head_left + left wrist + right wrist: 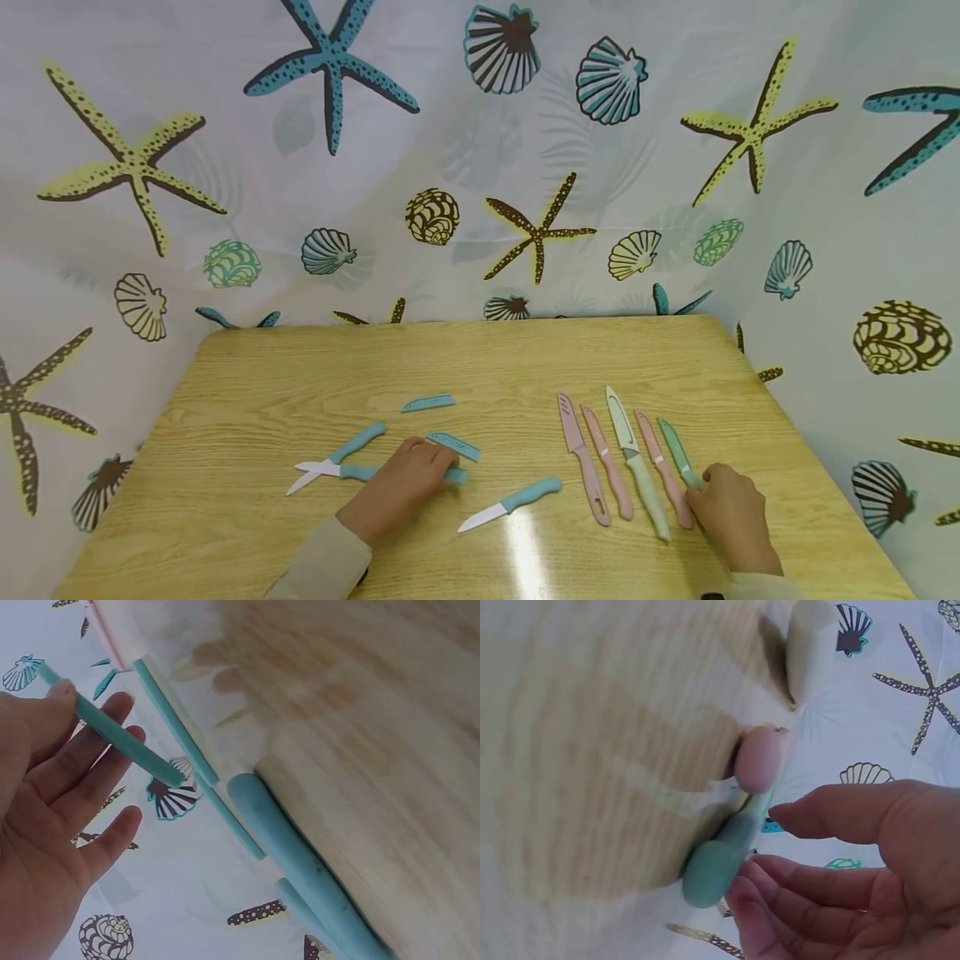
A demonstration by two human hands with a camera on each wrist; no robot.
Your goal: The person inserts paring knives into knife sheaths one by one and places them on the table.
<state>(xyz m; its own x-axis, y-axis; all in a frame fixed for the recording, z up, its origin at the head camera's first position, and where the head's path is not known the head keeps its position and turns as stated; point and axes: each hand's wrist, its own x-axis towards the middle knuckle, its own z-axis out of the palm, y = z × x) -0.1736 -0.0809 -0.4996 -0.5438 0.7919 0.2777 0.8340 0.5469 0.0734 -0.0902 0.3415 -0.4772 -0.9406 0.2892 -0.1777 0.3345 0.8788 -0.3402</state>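
Observation:
In the left wrist view, my left hand (411, 482) pinches a blue blade cover (124, 739) between thumb and fingers, just above the table. Beside it lie two more blue covers (427, 402) and, to its left, two crossed blue-handled knives (362, 442) with white blades. Another blue-handled knife (531, 495) rests to its right. Over at the right, my right hand (731, 510) is at the handle of a green knife (711, 876); its fingertips touch or nearly touch the handle, with the thumb apart from it.
Left of the green knife, a row of knives lies on the wooden table (315, 358): a pink one (663, 471), a pale green one (641, 483), another pink one (611, 467) and a mauve one (588, 479). A patterned curtain (450, 292) hangs behind and at both sides.

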